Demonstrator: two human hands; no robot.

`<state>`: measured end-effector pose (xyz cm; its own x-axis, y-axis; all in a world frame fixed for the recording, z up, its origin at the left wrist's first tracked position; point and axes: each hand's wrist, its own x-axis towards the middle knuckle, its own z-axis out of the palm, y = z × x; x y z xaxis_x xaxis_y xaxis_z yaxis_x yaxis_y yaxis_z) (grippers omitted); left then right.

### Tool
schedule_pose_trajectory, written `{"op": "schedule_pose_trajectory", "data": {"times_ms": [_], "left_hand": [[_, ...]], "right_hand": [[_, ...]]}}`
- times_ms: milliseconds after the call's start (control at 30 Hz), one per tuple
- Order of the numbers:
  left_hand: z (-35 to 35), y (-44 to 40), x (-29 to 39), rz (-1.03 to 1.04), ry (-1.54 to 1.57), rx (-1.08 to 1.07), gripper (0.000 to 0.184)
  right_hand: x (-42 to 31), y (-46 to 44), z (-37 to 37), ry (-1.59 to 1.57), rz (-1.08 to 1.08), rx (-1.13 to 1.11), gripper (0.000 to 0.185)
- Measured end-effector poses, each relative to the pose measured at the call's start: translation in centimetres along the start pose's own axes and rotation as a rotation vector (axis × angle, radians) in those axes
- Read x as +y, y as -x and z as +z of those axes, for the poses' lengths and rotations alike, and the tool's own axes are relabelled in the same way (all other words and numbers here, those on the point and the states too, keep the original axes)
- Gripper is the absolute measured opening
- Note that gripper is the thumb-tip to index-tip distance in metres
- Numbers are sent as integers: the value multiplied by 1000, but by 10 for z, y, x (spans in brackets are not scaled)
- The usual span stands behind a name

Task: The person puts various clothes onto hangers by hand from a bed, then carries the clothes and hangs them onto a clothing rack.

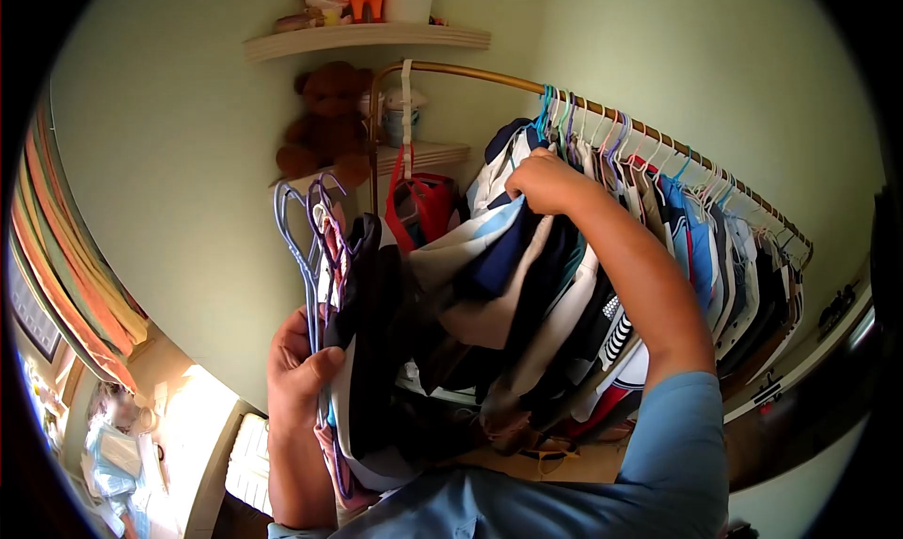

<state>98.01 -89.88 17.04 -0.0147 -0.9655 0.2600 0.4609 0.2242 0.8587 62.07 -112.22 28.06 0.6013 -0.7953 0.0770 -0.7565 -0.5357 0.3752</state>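
Note:
My left hand (303, 362) is closed around a bunch of blue and purple hangers (308, 247), held upright with their hooks at the top. A black garment (369, 285) hangs beside them, close to my thumb. Out ahead, my right hand (546, 180) has its fingers closed on a jacket (499, 221) with white, light blue and navy parts, near the left end of the clothes rail. The jacket's cloth is pulled towards the left. My fingertips are partly hidden, and I cannot tell whether they also grip a hanger.
The brass-coloured clothes rail (489, 76) carries many garments on hangers to the right. A red bag (420, 205) hangs at its left end. Behind are corner shelves (367, 40) with a brown teddy bear (331, 116). A striped curtain (71, 257) hangs at left above a cluttered surface.

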Motion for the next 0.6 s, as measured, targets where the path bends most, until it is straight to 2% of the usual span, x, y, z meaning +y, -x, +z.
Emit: {"op": "schedule_pose_trajectory", "data": {"times_ms": [133,233,333,367,467,500,600], "left_hand": [[24,-3,5,28,-44,31,63],[27,1,11,43,18,0,61],[37,4,20,25,68,2,61],[39,2,20,23,81,-16,61],[51,-7,20,18,24,-93,59],[53,-13,17,14,-13,-121,59],[81,-30,13,9,0,-165,53]], "right_hand": [[10,36,-15,34,73,-62,28],[23,51,-16,62,37,-162,28],[18,55,-6,111,33,-181,24],[21,56,3,165,-14,-120,17],[21,78,-1,139,-111,-66,43],[25,81,-3,79,-107,-172,71],[10,105,-23,18,-154,-197,97]]}}
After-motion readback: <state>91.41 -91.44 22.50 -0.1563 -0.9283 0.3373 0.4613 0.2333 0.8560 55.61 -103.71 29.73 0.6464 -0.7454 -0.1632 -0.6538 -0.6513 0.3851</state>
